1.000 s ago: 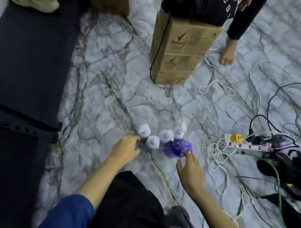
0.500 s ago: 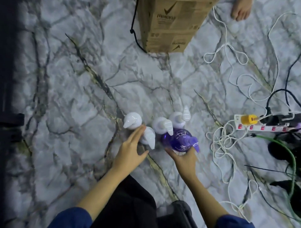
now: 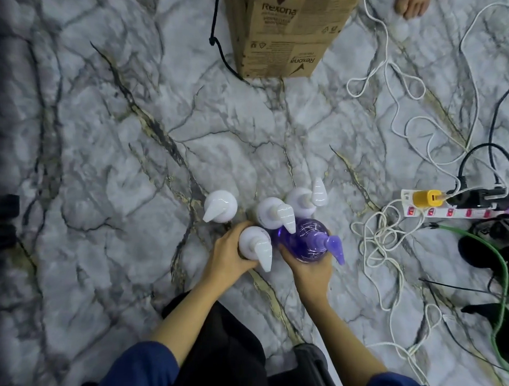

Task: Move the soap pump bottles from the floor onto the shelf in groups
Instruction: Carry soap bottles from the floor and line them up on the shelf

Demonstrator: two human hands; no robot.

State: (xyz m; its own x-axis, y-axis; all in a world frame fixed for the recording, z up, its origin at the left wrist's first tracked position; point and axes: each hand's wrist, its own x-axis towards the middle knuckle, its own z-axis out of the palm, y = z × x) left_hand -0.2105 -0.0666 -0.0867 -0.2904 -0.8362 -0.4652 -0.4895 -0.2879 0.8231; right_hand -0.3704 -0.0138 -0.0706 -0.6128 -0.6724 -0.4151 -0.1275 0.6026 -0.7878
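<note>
While you crouch over the marble floor (image 3: 133, 165), your left hand (image 3: 226, 257) curls round a white bottle (image 3: 253, 243) and your right hand (image 3: 308, 268) cups the purple bottle (image 3: 305, 239); three other white bottles (image 3: 220, 206) stand just behind.

Cool, even light falls from overhead, with small glints on the white pump bottle (image 3: 254, 242) in the left hand (image 3: 226, 257) and on the purple bottle (image 3: 306, 239) beside it. Away from the grip, edges soften with slight blur and wide-angle bending, and the far left darkens to near black.
</note>
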